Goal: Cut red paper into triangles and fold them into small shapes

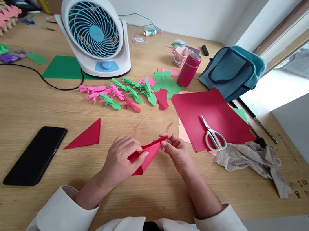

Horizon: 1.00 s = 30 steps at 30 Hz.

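Observation:
Between my hands, just above the table, is a partly folded piece of red paper (151,156). My left hand (122,155) grips its left side, thumb in front and fingers behind. The fingertips of my right hand (175,149) pinch its upper right corner. One layer of the paper stands apart from another, leaving a gap between them. To the left of my left hand lies a flat red paper triangle (87,136). Beyond my hands sit several folded green paper figures (146,91) and pink paper figures (93,90).
White-handled scissors (213,136) rest on a stack of red sheets (200,107), beside a grey cloth (253,163). A black phone (36,156) lies at the left. Farther back stand a white fan (125,56), a red flask (189,70) and a blue bag (232,71).

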Each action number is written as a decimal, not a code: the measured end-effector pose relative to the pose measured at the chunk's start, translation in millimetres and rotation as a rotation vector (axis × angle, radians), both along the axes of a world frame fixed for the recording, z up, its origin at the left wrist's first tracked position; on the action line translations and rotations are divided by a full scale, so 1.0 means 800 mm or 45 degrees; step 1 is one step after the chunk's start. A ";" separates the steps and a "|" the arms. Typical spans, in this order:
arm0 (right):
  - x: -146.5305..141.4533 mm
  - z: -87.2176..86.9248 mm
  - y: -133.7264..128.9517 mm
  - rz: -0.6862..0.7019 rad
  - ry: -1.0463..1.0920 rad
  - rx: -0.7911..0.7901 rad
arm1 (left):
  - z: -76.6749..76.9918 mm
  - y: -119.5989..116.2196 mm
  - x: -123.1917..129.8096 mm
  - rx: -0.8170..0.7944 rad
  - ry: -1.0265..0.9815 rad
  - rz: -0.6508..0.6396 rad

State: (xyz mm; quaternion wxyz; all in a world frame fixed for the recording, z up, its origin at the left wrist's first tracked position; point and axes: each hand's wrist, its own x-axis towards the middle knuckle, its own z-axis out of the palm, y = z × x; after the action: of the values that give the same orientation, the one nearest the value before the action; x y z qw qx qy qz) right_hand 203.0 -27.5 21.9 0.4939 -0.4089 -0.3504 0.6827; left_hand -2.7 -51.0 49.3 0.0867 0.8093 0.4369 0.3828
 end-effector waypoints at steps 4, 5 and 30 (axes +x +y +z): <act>0.000 -0.001 -0.001 0.017 0.057 -0.018 | 0.000 -0.001 0.001 0.022 -0.017 -0.024; 0.000 -0.001 -0.002 0.024 0.079 -0.023 | 0.001 -0.002 0.002 0.024 -0.024 -0.032; -0.003 0.004 -0.002 -0.040 0.301 -0.125 | 0.001 -0.008 0.001 0.074 -0.033 -0.078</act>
State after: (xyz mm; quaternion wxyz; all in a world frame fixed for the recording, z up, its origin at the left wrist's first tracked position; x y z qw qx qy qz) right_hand 200.9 -29.4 24.9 0.5220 -0.3546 -0.2494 0.7345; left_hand -1.9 -57.8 50.5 0.0805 0.8194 0.3995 0.4030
